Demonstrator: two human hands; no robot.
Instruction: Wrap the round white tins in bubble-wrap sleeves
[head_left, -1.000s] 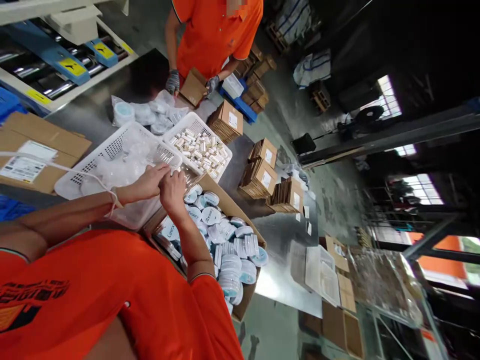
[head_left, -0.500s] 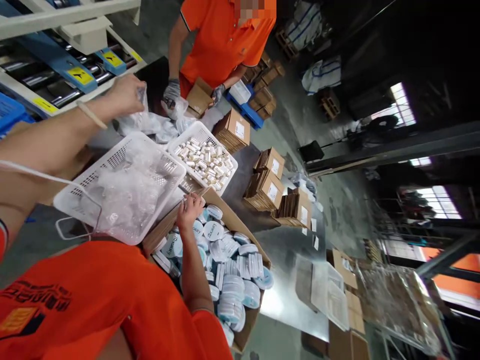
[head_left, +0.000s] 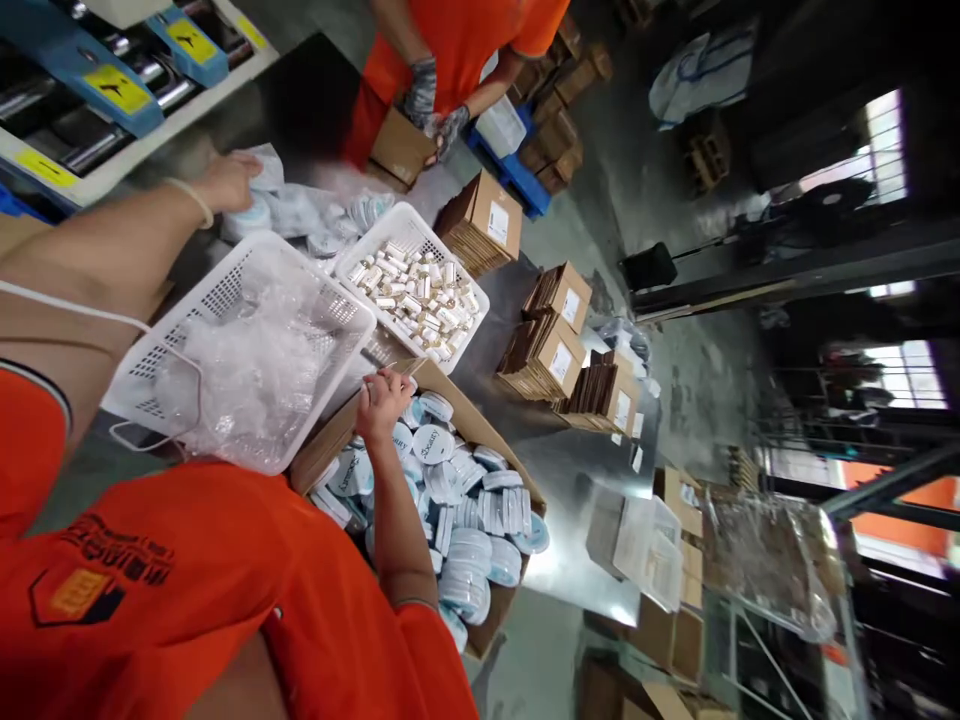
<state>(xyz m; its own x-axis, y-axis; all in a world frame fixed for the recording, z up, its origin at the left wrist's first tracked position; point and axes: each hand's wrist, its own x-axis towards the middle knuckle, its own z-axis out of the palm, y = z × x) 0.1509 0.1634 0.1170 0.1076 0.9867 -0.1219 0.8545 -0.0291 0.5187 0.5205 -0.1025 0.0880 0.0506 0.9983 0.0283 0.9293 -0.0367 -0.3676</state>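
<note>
My left hand (head_left: 231,182), with a band on the wrist, is closed on a clear plastic bag (head_left: 264,168) above a pile of bagged round containers (head_left: 304,215). At the top corner of an open carton (head_left: 480,425), my right hand (head_left: 384,405) has its fingers curled; what they hold is too small to make out. Many round white-and-blue containers (head_left: 433,444) fill that carton. Between my arms, a white basket (head_left: 166,345) holds crumpled clear plastic bags (head_left: 251,365). Small white-and-gold pieces (head_left: 420,300) lie in a second white basket (head_left: 478,290).
Across the table, a person in an orange shirt (head_left: 476,40) and striped gloves holds a small cardboard box (head_left: 401,148). Stacks of folded cartons (head_left: 481,225) stand along the metal table (head_left: 559,530). A roller conveyor (head_left: 180,115) is at the upper left.
My left hand has lowered onto the bagged pile with the plastic bag. My right hand stays by the carton corner. The other person's gloved hands have come together at the small box.
</note>
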